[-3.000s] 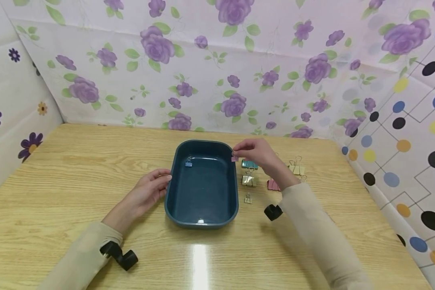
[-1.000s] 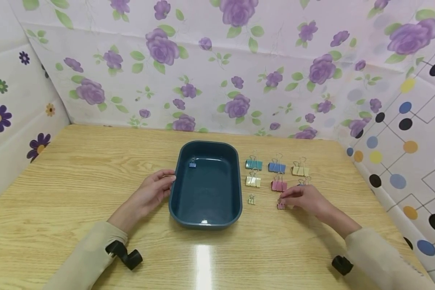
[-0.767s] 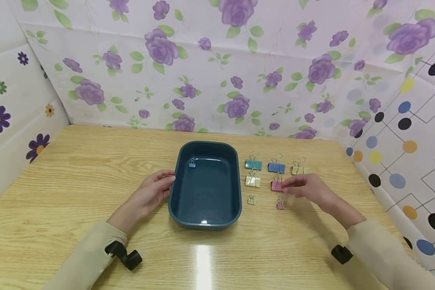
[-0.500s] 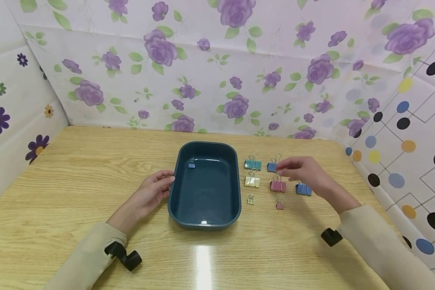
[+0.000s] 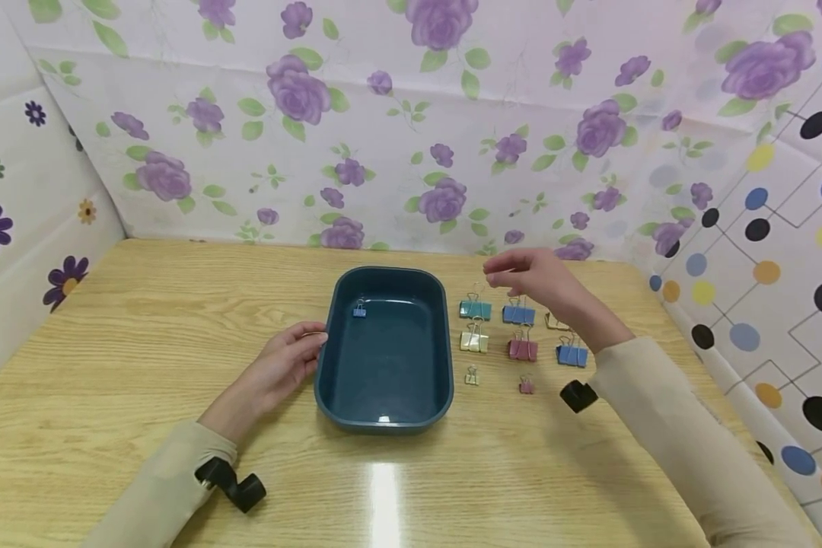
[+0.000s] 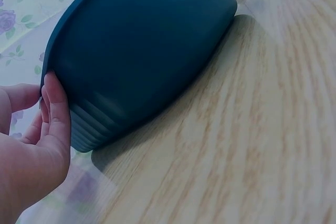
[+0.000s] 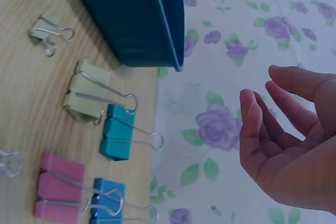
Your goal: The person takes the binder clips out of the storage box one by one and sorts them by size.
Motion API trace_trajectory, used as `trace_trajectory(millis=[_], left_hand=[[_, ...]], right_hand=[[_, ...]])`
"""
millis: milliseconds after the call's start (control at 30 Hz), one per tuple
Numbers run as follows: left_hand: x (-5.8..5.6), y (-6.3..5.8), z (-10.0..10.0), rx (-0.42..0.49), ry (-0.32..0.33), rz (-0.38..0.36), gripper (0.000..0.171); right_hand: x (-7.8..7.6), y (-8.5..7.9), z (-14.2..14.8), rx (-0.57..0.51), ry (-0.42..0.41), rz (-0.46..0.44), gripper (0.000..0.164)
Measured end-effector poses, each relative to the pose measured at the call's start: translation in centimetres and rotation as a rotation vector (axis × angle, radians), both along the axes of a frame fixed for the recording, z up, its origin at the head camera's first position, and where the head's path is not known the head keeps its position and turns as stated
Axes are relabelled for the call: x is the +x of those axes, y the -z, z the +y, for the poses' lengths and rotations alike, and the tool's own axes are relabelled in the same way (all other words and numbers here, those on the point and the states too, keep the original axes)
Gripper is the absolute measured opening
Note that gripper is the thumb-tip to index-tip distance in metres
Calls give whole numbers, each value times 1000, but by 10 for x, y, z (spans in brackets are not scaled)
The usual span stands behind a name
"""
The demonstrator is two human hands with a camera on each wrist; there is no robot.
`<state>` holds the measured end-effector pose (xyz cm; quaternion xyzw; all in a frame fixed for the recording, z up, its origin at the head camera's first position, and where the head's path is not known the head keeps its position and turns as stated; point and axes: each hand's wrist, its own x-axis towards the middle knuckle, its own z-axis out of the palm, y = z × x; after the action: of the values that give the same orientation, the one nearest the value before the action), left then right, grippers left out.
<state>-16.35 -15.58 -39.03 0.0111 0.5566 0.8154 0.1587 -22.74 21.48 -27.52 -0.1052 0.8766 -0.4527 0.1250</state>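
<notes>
My left hand (image 5: 284, 369) pinches the left rim of a deep dark-teal plastic bin (image 5: 383, 425); the left wrist view shows its fingertips at the wall (image 6: 136, 40). Inside the bin, near its back left corner, lies a small blue binder clip (image 5: 359, 310). My right hand (image 5: 537, 281) hovers over the back row of binder clips, fingers loosely bent with nothing between them. Below it are a teal clip (image 5: 476, 309) and a larger blue clip (image 5: 518, 313). A small pink clip (image 5: 526, 386) stands at the front of the group.
Right of the bin are also a pale yellow clip (image 5: 474, 342), a pink clip (image 5: 523, 349), another blue clip (image 5: 571, 355) and a small pale clip (image 5: 472, 376). A further yellow clip (image 5: 556, 323) is partly hidden by the right arm. Flowered cloth (image 5: 383, 152) backs the table.
My right hand carried the small pink clip from the bin's right rim to the table and let it go. Then it rose and moved back and left. The left hand stayed at the rim.
</notes>
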Motion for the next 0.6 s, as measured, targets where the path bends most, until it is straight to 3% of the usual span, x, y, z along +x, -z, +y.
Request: trace_trajectory(millis=[233, 600], left_hand=[[0, 0, 0, -1, -2, 0, 9], [1, -1, 0, 5, 6, 1, 11]], right_hand=[[-13, -8, -27, -49, -9, -1, 34], [-28, -5, -69, -113, -19, -15, 33]])
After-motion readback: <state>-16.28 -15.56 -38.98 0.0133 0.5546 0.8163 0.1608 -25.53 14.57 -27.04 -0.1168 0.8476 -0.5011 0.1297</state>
